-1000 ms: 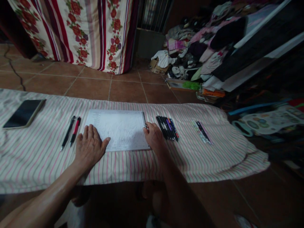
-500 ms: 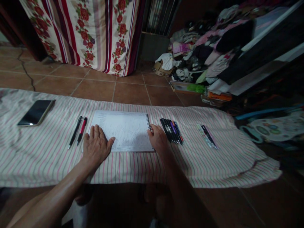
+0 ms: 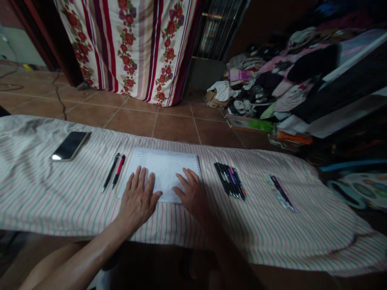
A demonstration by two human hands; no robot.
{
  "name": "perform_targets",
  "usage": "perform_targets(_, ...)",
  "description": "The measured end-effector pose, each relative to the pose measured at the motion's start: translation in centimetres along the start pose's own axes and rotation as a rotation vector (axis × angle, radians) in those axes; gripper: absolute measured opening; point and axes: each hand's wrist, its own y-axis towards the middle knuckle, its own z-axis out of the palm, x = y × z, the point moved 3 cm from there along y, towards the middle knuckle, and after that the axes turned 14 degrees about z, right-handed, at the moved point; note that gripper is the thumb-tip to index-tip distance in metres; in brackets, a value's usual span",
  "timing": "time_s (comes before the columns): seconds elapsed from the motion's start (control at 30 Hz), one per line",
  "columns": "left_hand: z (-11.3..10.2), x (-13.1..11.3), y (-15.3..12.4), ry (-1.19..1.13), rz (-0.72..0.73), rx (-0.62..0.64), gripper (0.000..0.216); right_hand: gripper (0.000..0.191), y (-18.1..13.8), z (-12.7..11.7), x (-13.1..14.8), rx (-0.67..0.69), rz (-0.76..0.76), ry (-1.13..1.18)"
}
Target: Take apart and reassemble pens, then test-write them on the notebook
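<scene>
A spiral notebook lies open on the striped cloth, its wire binding along the right side. Faint marks cover the white page. My left hand rests flat over the notebook's lower left part, fingers stretched out. Over the lower right part, near the binding, lies my right hand with its fingers spread. Neither hand holds anything. Left of the notebook lie a black pen and a red and black pen. A row of several pens lies to the right of my right hand.
A phone lies at the left on the cloth. Farther right is a small group of slim pens or similar items. Beyond the tiled floor hang a flowered curtain and, at right, a heap of clothes.
My right hand has let go of the notebook's binding edge and moved left onto the page, fingers spreading. My left hand stays flat on the page. The view has shifted left.
</scene>
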Motion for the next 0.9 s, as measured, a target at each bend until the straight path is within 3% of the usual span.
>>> perform_targets(0.33,0.4,0.5,-1.4,-0.093,0.044,0.052,0.048,0.037,0.6,0.2,0.2,0.060,0.036,-0.063)
perform_targets(0.67,0.4,0.9,-2.4,-0.126,0.076,0.002,0.047,0.040,0.4,0.7,-0.3,0.062,0.038,-0.041)
perform_targets(0.9,-0.9,1.6,-1.5,-0.191,-0.011,-0.021,0.033,0.040,0.3,0.8,-0.2,0.067,0.047,-0.040)
